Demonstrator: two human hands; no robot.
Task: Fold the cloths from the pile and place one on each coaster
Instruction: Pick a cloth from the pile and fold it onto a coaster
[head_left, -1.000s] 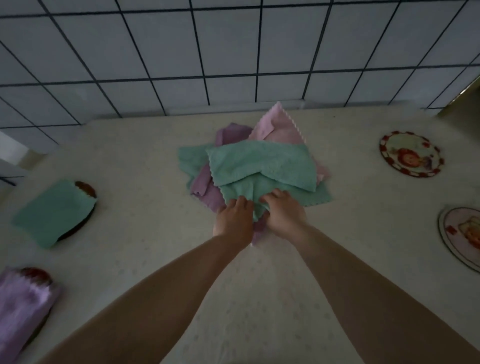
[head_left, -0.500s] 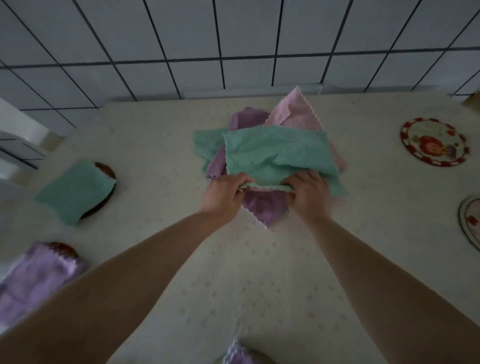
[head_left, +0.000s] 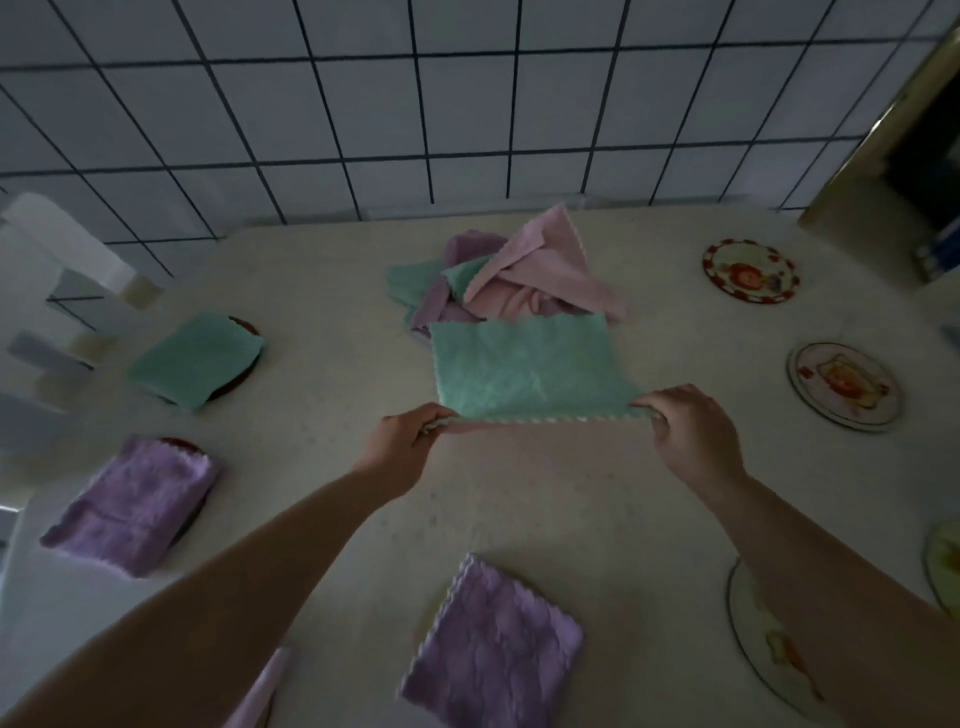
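A green cloth is stretched flat between my hands just in front of the pile. My left hand pinches its near left corner and my right hand pinches its near right corner. Behind it the pile holds pink, purple and green cloths. Folded cloths lie on coasters: a green one at the left, a purple one lower left, and a purple one near me. Bare picture coasters sit at the far right, right and near right.
A pale tablecloth covers the table, which ends at a tiled wall behind the pile. A white chair stands at the left. Another coaster edge shows at the right border, and a pink cloth edge at the bottom.
My hands have pulled the green cloth off the pile toward me and moved apart, spreading it flat. The view has tilted down, bringing the near coasters into sight.
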